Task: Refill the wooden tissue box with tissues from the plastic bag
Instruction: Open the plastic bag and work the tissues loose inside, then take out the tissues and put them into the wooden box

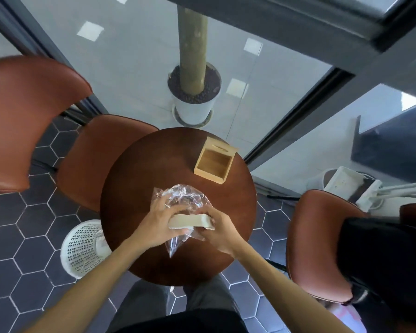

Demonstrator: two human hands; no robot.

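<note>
Tissues (190, 221) being gripped at both ends above a round table (142, 169).
Left hand (154, 227) and right hand (217, 233) are clasping the stack over the plastic bag (181, 195); the open wooden box (214, 162) is sitting beyond.

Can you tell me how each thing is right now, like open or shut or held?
wooden tissue box: open, empty
lid: off, behind the box
plastic bag: crumpled, held
tissue stack: gripped by both hands
left hand: closed on stack
right hand: closed on stack

tissue box (213, 162) on table (139, 179), bag (181, 198) nearer
</note>
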